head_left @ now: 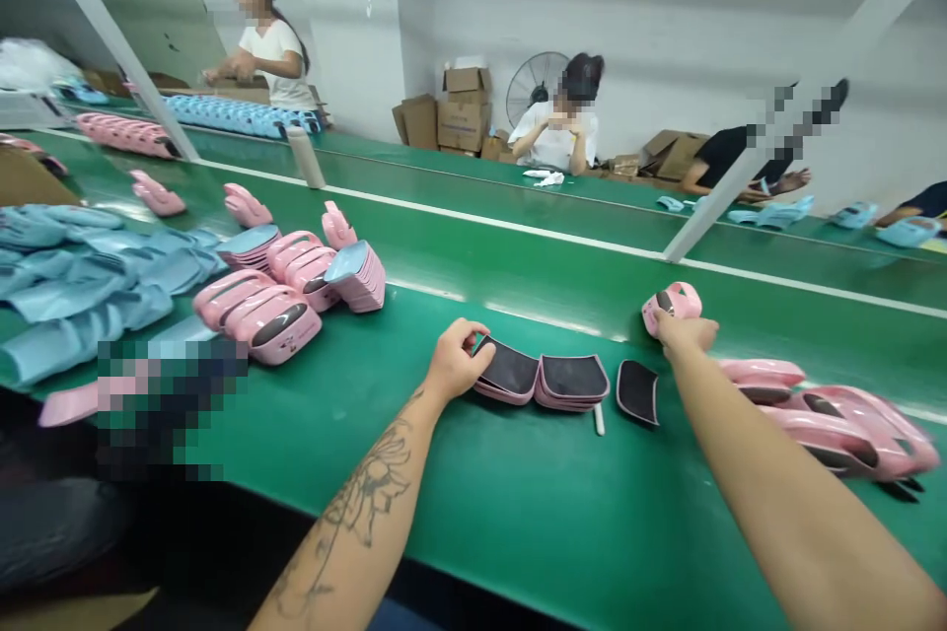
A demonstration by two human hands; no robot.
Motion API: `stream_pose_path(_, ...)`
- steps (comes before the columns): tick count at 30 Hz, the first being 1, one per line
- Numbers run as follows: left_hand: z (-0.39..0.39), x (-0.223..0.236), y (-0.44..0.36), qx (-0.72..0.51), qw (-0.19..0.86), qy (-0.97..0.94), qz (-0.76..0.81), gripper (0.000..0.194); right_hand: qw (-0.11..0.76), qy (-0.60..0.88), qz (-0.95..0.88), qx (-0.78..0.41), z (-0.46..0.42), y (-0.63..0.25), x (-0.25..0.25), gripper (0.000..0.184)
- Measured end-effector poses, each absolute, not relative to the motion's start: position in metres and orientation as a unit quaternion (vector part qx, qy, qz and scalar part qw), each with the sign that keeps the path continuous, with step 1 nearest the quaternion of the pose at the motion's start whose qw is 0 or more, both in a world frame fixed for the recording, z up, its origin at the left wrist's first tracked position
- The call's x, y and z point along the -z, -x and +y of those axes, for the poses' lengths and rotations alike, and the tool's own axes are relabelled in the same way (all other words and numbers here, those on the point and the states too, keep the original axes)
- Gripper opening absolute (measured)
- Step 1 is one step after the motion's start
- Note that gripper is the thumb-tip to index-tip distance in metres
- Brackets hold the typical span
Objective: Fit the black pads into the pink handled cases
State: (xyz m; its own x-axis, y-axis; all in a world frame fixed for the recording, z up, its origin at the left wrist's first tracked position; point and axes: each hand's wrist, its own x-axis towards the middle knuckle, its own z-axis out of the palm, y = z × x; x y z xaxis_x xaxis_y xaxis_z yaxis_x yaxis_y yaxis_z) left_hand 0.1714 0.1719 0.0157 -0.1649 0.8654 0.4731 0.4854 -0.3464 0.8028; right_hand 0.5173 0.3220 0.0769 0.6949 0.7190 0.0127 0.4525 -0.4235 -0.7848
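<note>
My left hand rests on the green table with its fingers curled on the edge of a stack of pink pieces with black insets. A second such stack and a single black inset piece lie to its right, with a small white stick in front. My right hand reaches further out and grips a pink shell on the table. More pink shells lie under and beside my right forearm.
Pink shells and light blue parts are piled at the left. A white-edged conveyor belt runs behind. Three people work along the far side, near cardboard boxes and a fan. A slanted frame post stands at the right.
</note>
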Motion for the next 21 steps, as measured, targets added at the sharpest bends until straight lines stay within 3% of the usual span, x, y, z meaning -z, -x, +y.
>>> stream_pose_path(4, 0.172, -0.018, -0.174, -0.542, 0.157, -0.611, 0.555, 0.012, 0.435, 0.819, -0.335, -0.171, 0.317, -0.526, -0.072, 0.082)
stream_pose_path(6, 0.171, -0.021, -0.175, -0.56, 0.157, -0.599, 0.55, 0.011, 0.47, 0.786, -0.371, -0.155, 0.302, -0.522, -0.077, 0.086)
stream_pose_path(11, 0.161, -0.038, -0.174, -0.639, 0.175, -0.549, 0.509, 0.011, 0.569, 0.582, -0.554, -0.175, 0.216, -0.477, -0.089, 0.05)
stream_pose_path(14, 0.149, -0.053, -0.178, -0.709, 0.176, -0.485, 0.482, 0.013, 0.556, 0.447, -0.616, -0.334, 0.156, -0.437, -0.087, 0.039)
stream_pose_path(18, 0.124, -0.071, -0.208, -0.73, 0.237, -0.431, 0.473, 0.014, 0.443, 0.301, -0.554, -0.638, 0.109, -0.402, -0.072, 0.053)
stream_pose_path(21, 0.108, -0.07, -0.238, -0.674, 0.249, -0.484, 0.499, 0.013, 0.42, 0.239, -0.464, -0.742, 0.097, -0.397, -0.054, 0.054)
